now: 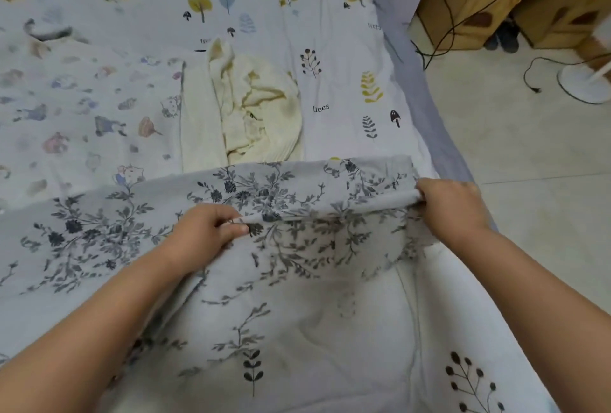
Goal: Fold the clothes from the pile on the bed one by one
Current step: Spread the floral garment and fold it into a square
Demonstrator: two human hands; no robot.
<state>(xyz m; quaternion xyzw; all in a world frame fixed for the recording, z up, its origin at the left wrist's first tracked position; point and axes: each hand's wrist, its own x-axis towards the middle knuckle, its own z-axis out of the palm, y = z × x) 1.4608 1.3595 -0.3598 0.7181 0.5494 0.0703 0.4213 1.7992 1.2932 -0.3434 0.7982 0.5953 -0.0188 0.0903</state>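
Grey-flowered cloth [284, 201] in left hand [201, 230], right hand [453, 204]

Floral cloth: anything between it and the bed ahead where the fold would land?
Partly. The cream garment lies crumpled just beyond the floral cloth, its near edge at or under the cloth's far edge. Both hands, left hand and right hand, already pinch the cloth, so nothing blocks the grip.

A home bedroom: a bed [347, 58] with printed sheets, tiled floor [529, 148], and a standing fan [591, 81].
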